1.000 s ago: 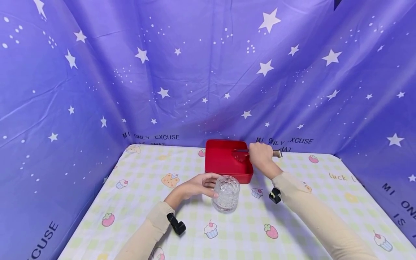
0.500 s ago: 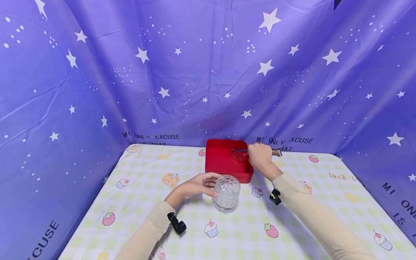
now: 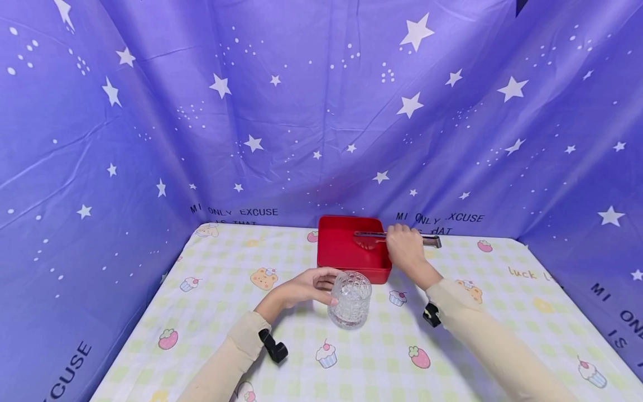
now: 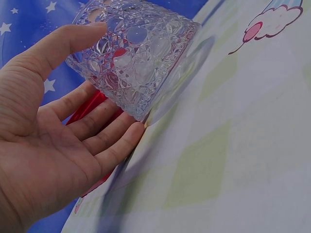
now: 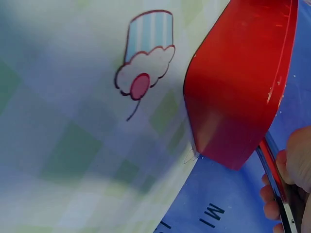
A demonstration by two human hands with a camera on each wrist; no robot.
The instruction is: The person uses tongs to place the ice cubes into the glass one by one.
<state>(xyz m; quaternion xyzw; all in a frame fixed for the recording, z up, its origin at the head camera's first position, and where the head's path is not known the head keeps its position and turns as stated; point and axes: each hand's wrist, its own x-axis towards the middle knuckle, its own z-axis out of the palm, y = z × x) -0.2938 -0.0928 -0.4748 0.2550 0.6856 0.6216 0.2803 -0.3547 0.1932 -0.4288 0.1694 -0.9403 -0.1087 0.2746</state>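
Observation:
In the head view a clear cut-glass tumbler (image 3: 350, 301) stands upright on the tablecloth. My left hand (image 3: 303, 290) holds it lightly from the left. In the left wrist view, the thumb (image 4: 77, 36) lies against the glass's near side and the other fingers (image 4: 114, 138) reach around its far side. Behind the tumbler sits a red rectangular box (image 3: 341, 245) with an open top. My right hand (image 3: 406, 248) grips metal tongs (image 3: 369, 234) at mid-length above the box's right wall. Their tips are inside the box. Whether the tips pinch anything cannot be told.
A pale checked tablecloth (image 3: 241, 346) printed with cupcakes, strawberries and bears covers the table. Purple star-patterned curtains (image 3: 321, 111) rise at the back and both sides. The red box stands close to the rear curtain.
My right hand has shifted slightly toward me and to the right, and the tongs now show farther out past it. The left hand, tumbler and box stay put.

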